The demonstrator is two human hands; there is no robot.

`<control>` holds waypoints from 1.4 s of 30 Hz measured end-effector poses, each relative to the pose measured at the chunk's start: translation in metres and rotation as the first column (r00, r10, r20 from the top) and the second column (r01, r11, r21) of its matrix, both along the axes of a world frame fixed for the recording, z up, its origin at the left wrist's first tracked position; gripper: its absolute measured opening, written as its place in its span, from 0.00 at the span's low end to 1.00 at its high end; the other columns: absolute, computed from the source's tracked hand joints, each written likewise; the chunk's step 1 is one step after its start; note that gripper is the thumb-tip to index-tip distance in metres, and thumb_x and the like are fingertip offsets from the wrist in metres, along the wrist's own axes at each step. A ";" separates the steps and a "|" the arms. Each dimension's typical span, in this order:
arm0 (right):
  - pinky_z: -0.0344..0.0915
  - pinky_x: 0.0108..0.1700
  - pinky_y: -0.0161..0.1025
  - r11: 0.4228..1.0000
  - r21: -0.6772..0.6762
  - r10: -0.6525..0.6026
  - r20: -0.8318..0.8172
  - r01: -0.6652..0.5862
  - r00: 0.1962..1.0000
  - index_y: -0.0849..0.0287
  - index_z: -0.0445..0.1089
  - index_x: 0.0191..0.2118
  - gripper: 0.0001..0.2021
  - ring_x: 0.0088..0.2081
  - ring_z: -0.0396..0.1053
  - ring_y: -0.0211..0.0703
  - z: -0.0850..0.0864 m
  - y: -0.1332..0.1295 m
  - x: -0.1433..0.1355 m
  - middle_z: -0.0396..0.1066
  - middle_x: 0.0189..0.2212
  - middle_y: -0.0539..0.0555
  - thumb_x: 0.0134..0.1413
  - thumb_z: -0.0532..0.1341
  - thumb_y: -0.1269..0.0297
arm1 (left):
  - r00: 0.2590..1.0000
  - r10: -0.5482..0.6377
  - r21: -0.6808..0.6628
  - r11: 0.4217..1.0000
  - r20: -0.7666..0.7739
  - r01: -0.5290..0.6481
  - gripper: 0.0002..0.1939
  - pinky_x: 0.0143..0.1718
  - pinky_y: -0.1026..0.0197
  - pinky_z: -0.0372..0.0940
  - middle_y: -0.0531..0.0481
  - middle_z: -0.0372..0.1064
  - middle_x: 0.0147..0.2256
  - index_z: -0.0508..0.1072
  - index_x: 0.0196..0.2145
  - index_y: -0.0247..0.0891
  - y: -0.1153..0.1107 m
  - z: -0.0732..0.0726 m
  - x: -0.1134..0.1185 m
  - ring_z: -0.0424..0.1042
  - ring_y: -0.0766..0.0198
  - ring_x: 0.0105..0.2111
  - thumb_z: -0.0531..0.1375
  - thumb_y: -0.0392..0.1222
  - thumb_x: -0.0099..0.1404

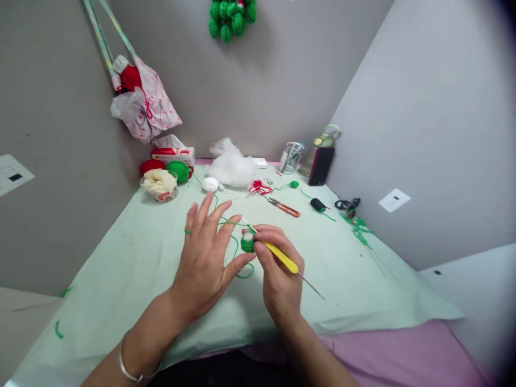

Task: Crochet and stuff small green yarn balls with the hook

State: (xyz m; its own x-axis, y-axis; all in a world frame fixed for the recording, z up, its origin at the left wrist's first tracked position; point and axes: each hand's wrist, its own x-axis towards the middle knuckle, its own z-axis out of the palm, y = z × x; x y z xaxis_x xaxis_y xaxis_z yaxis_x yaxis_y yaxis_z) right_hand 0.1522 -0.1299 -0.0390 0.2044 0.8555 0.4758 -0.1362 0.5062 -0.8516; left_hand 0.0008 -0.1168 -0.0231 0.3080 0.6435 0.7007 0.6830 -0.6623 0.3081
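Observation:
My right hand (282, 269) is closed around a crochet hook with a yellow handle (282, 258); its thin metal end points up and left. By the right fingertips sits a small green crocheted piece (247, 243) with white stuffing showing at its top. My left hand (205, 252) has its fingers spread, the thumb near the underside of that piece. Green yarn (231, 221) runs from the left fingers to the hook, and a strand circles the little finger. Below, a loose loop of the yarn lies on the table.
White stuffing (229, 165), red yarn (260, 187) and orange thread snips (284, 207) lie farther back. A tub (160, 194) stands at left; a glass cup (289, 158) and a phone (321, 166) stand at right. Green yarn scraps (360, 231) lie at the right edge.

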 end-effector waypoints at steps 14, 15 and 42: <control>0.72 0.48 0.42 1.000 -0.007 0.002 -0.024 -0.002 1.000 0.48 0.82 0.42 0.07 0.48 0.74 0.45 -0.004 0.003 0.002 0.77 0.43 0.53 0.63 0.66 0.66 | 0.524 0.052 -0.383 0.744 0.850 0.548 0.28 0.48 0.62 0.72 0.53 0.69 0.45 0.71 0.62 0.55 -0.010 -0.012 0.019 0.72 0.63 0.47 0.68 0.40 0.66; 0.72 0.46 0.42 1.000 -0.006 0.012 -0.044 -0.012 0.999 0.48 0.82 0.42 0.08 0.47 0.74 0.45 -0.004 0.004 0.002 0.77 0.42 0.53 0.64 0.65 0.66 | 0.501 0.060 -0.386 0.718 0.863 0.580 0.27 0.48 0.62 0.72 0.53 0.70 0.46 0.71 0.62 0.54 -0.010 -0.011 0.018 0.73 0.63 0.47 0.67 0.40 0.67; 0.75 0.38 0.39 0.990 -0.055 0.119 -0.123 -0.127 0.985 0.48 0.82 0.43 0.08 0.35 0.75 0.40 -0.006 0.002 0.014 0.77 0.39 0.52 0.64 0.65 0.65 | 0.408 0.107 -0.401 0.522 0.907 0.753 0.23 0.55 0.56 0.63 0.48 0.72 0.48 0.74 0.60 0.50 -0.010 -0.020 0.013 0.68 0.53 0.55 0.64 0.42 0.68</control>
State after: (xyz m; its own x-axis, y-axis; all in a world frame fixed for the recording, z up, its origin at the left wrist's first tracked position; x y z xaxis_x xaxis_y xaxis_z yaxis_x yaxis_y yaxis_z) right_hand 0.1661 -0.1283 -0.0453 0.1477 0.9049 0.3992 -0.2968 0.4256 -0.8548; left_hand 0.0141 -0.1271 -0.0435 0.2483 0.9620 0.1140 -0.3790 -0.0118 0.9253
